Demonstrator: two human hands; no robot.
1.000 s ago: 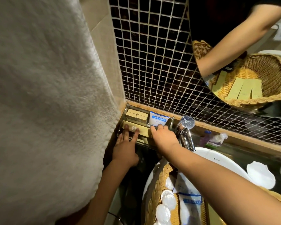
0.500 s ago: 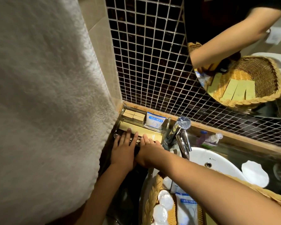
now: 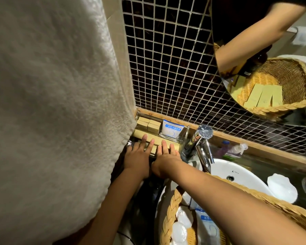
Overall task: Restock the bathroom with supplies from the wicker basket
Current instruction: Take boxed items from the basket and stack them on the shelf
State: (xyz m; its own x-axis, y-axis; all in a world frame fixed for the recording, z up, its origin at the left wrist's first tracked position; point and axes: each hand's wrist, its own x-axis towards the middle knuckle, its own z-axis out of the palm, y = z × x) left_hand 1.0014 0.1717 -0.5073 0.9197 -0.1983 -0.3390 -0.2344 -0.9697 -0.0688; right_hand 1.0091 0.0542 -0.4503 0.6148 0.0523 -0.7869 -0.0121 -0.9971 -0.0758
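Note:
A clear acrylic amenity tray [image 3: 183, 135] stands in the counter's back left corner. It holds small tan boxes [image 3: 148, 123], a white and blue packet [image 3: 171, 129] and long tan boxes [image 3: 157, 138] in its front rows. My left hand [image 3: 137, 156] and my right hand [image 3: 165, 160] lie side by side, fingers spread flat on the front-row boxes. Neither hand grips anything. The wicker basket [image 3: 168, 214] rests on the sink at the bottom, with white wrapped items [image 3: 179, 230] and blue and white packets [image 3: 208, 225] inside.
A chrome faucet [image 3: 201, 147] rises right of the tray over the white basin [image 3: 237, 174]. A thick towel [image 3: 51, 112] hangs close on the left. Small bottles [image 3: 233, 149] sit by the wall. A white dish [image 3: 281, 190] lies at right. The mirror [image 3: 272, 68] reflects the basket.
Both hands drew back from the rear of the tray to its front row and now lie flat together on the long boxes. The view moved closer.

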